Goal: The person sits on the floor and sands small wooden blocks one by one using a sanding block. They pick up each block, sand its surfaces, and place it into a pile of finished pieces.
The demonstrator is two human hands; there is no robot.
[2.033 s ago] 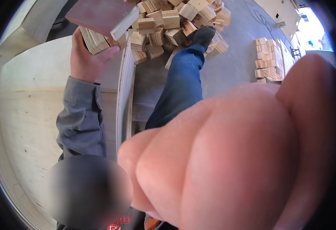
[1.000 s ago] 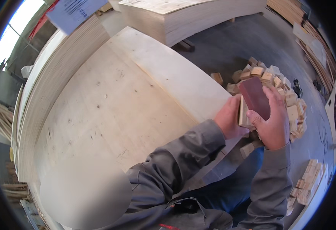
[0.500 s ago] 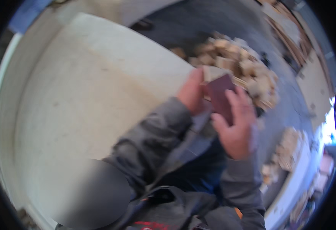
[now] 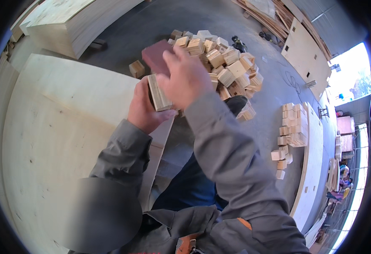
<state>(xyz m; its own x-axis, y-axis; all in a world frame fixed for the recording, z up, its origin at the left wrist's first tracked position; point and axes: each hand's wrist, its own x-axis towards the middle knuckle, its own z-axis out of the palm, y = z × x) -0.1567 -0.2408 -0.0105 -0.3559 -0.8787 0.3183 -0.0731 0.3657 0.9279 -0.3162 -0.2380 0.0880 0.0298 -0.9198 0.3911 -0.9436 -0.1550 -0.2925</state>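
Note:
My left hand [image 4: 143, 111] grips a squared wooden block [image 4: 160, 96] by its side, near the right edge of a large pale plywood sheet [image 4: 79, 122]. The block's layered edge faces up. Just beyond and to the right, my right hand [image 4: 188, 79] holds a dark red, flat piece of sandpaper [image 4: 155, 56] under its fingers. The sandpaper reaches past the block's far end, and the heel of the right hand is close to the block. Whether sandpaper and block touch is hidden by the hand.
A heap of wooden blocks [image 4: 237, 69] lies on the grey floor ahead, with one loose block [image 4: 136, 68] left of it. More blocks [image 4: 294, 125] are stacked at right beside a long panel [image 4: 312, 156]. A stack of plywood [image 4: 54, 36] stands far left.
The sandpaper, earlier over the block and nearer my right side, has slid away to the far left with my right hand. The view has shifted, and my left hand still holds the block.

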